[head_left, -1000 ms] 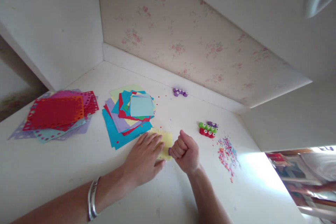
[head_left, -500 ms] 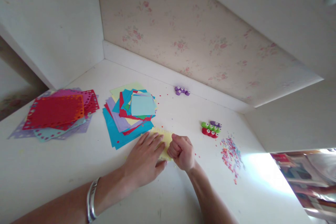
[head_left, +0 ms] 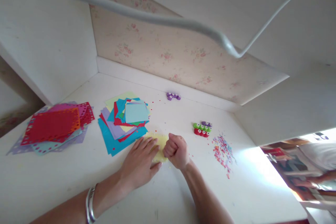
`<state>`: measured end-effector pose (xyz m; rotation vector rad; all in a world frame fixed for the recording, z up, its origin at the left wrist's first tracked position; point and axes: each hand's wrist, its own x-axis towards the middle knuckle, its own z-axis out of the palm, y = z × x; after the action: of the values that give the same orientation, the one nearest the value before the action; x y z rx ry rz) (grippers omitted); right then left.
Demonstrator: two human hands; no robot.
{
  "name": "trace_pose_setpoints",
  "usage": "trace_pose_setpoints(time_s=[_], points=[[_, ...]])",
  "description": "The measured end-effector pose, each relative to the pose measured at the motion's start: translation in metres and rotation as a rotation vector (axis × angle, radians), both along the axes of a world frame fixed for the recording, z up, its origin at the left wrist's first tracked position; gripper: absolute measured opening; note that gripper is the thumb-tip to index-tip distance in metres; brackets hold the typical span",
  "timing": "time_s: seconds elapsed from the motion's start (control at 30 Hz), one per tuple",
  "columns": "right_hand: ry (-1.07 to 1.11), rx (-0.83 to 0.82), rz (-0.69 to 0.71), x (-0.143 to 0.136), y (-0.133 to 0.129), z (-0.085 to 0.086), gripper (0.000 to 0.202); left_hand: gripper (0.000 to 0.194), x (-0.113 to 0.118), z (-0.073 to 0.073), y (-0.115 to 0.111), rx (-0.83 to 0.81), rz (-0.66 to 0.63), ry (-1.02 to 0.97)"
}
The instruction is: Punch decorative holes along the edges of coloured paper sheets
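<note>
My left hand (head_left: 139,164) lies flat with its fingers stretched over a yellow sheet of paper (head_left: 162,140) on the white table. A silver bangle sits on that wrist. At the sheet's right edge, my right hand (head_left: 177,150) is closed in a fist. Its curled fingers hide whatever they may hold. Just beyond the left fingers is a pile of plain coloured paper sheets (head_left: 136,112), with a pale blue one on top.
At far left lies a pile of coloured sheets with punched edges (head_left: 55,122). Small purple pieces with eyes (head_left: 173,96) stand near the wall; green ones (head_left: 202,127) and red ones (head_left: 201,132) stand farther right. Paper confetti (head_left: 223,152) lies beside them. A white cable (head_left: 131,12) crosses above.
The camera view has shifted, and a white cable has come into view across the top. My left hand still rests flat on the yellow paper, and my right hand stays closed at its edge.
</note>
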<state>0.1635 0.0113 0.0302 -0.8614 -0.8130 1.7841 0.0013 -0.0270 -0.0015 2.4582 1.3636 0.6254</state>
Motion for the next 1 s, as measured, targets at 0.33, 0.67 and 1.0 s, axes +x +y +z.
trace_pose_setpoints(time_s=[0.33,0.67,1.0], points=[[-0.961,0.603,0.053,0.057,-0.021,0.017,0.017,0.043,0.000,0.000,0.001,0.004,-0.015,0.007],[-1.235,0.726,0.117,0.077,-0.033,-0.006,0.023,0.034,0.001,-0.003,0.002,0.040,0.004,-0.001],[-1.355,0.668,0.029,0.089,-0.033,-0.002,0.020,0.035,0.001,-0.003,0.002,0.043,0.011,0.025]])
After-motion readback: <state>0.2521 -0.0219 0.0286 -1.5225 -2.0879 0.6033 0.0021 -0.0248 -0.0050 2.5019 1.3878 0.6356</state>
